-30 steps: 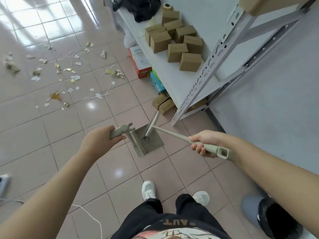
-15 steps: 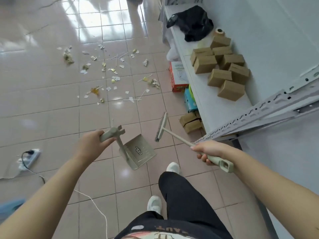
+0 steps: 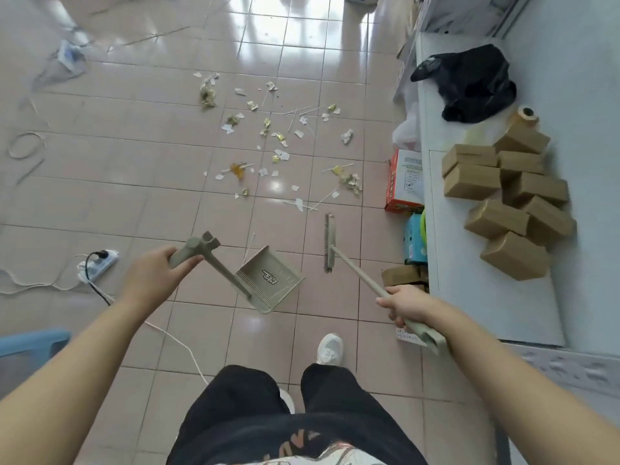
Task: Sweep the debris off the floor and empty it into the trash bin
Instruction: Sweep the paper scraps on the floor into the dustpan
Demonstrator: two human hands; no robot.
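Note:
Scraps of paper, thin sticks and yellow wrappers make up the debris [image 3: 278, 142], scattered over the pink floor tiles ahead of me. My left hand [image 3: 152, 280] grips the handle of a beige dustpan [image 3: 268, 280], whose empty pan hangs tilted above the floor. My right hand [image 3: 404, 305] holds the long handle of a beige broom [image 3: 329, 243]. Its brush head points toward the near edge of the debris, a short way from it. No trash bin is in view.
A low white shelf [image 3: 486, 297] on the right carries several brown boxes [image 3: 510, 199] and a black bag [image 3: 469, 82]. Coloured boxes [image 3: 402, 179] stand on the floor beside it. A power strip [image 3: 97, 265] with cords lies at left. My feet and legs are below.
The view has swung left and forward, bringing the debris to the middle ahead of me. The broom left the dustpan and now points at the debris; the trash bin dropped out of view.

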